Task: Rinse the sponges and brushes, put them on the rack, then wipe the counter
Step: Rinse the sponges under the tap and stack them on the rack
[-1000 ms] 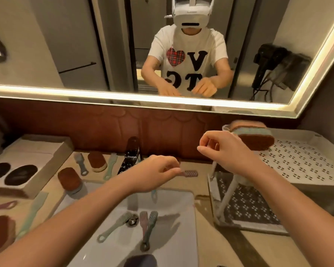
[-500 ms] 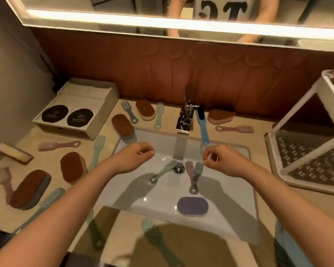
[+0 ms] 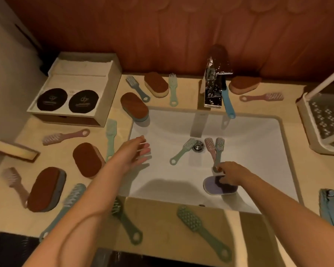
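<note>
Right hand (image 3: 232, 175) lowered, pinching teal brush (image 3: 219, 149), left hand (image 3: 132, 155) spread

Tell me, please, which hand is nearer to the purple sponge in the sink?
Right. The right hand is over the purple sponge, partly covering it; the left hand hovers at the left edge of the sink, well apart.

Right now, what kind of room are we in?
Probably a bathroom or washroom. There is a white sink set into a beige counter, a shiny tap over it, and a drying rack at the right edge.
</note>
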